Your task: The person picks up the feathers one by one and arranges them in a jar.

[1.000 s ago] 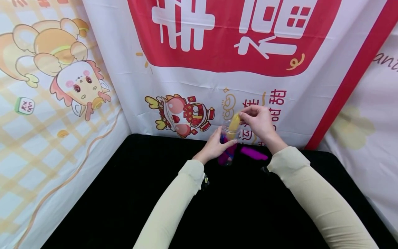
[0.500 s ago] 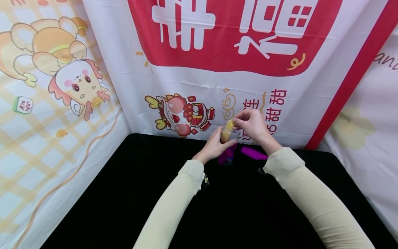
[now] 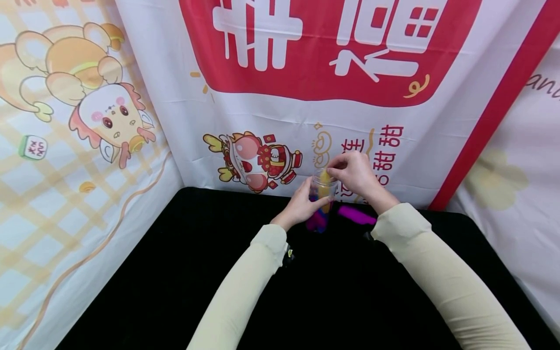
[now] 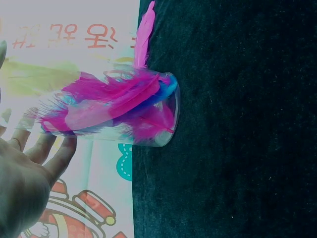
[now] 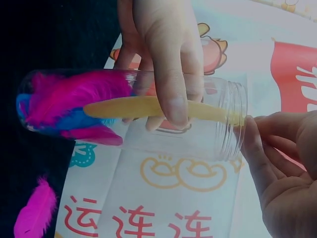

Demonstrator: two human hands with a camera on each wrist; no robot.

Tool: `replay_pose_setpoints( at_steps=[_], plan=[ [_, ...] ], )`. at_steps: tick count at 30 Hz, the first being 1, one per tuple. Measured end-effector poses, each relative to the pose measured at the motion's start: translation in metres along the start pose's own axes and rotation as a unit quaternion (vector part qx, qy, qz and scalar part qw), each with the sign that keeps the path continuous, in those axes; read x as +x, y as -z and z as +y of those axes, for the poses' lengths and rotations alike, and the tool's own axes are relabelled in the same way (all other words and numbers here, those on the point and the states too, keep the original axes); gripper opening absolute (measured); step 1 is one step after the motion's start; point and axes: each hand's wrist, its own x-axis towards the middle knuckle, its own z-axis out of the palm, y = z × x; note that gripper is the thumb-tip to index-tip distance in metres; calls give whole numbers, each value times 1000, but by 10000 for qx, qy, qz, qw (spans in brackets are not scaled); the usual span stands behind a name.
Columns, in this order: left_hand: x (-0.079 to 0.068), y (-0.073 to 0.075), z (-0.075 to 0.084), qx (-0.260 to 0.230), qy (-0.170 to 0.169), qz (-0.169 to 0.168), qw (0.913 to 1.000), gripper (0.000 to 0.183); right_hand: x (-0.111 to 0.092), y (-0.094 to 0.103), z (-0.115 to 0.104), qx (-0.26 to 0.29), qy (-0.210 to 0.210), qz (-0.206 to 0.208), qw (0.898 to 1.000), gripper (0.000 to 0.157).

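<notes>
A clear jar with a threaded, uncapped mouth stands at the back of the black table, pink and blue feathers in its lower part. My left hand grips it around the side, thumb across the front in the right wrist view. At the mouth, my right hand pinches one end of a yellow feather, most of whose length is inside the jar. To the right of the jar a loose magenta feather lies on the table, beside the right wrist.
The black tabletop spreads out in front of the jar. A printed white and red cloth hangs right behind it, and another patterned cloth closes off the left side.
My right hand has moved slightly left and down, and the yellow feather has gone from sticking out above the mouth to mostly inside the jar. The left hand has stayed in place.
</notes>
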Motion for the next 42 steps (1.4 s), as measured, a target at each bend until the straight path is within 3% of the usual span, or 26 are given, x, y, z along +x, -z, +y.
replay_pose_setpoints(
  at_steps=[22, 31, 42],
  plan=[
    [1, 0, 0, -26, 87, -65, 9999, 80, 3, 2, 0, -6, -242, -202, 9995, 5],
    [2, -1, -3, -95, -20, 7, 10000, 80, 9, 6, -1, -145, -3, -131, 9998, 4],
    [3, -1, -3, -66, 6, -19, 10000, 80, 9, 4, -2, -591, 19, -614, 9964, 7]
  ],
)
